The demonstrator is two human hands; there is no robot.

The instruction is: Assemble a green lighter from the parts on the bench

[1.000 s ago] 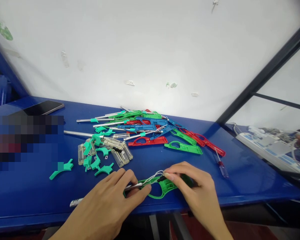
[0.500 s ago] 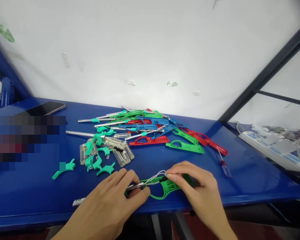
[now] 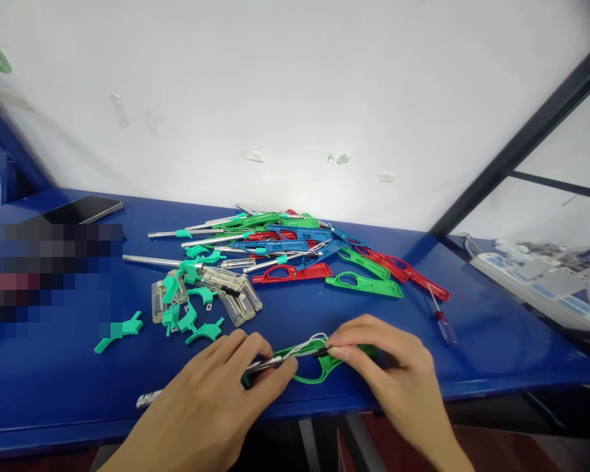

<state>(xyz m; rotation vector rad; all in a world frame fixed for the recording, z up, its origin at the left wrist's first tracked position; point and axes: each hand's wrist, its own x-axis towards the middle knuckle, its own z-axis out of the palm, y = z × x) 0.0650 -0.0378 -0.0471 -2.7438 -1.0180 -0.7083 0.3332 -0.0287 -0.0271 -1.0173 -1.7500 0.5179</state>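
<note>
"Where's the work in hand?"
"Lower middle of the frame: a green handle [image 3: 309, 379], open side up, near the front edge of the blue bench [image 3: 476, 354]."
"And the left hand [image 3: 221, 387]?"
"Its grip is closed around a metal tube [image 3: 266, 364], thumb and fingers on either side. The slotted far end pokes out toward the lower left."
"The right hand [image 3: 391, 377]?"
"Its grip is a narrow pinch, thumb against forefinger, on a small black part [image 3: 321, 352] above the handle. White wires [image 3: 299, 347] loop from the tube to those fingertips."
"What's around them?"
"Teal triggers [image 3: 204, 331] and clear cases [image 3: 248, 300] left of centre, a heap of coloured handles [image 3: 299, 234] at mid-frame, a screwdriver [image 3: 444, 328] to the right, and a phone [image 3: 89, 209] at the left, partly behind a blurred patch."
</note>
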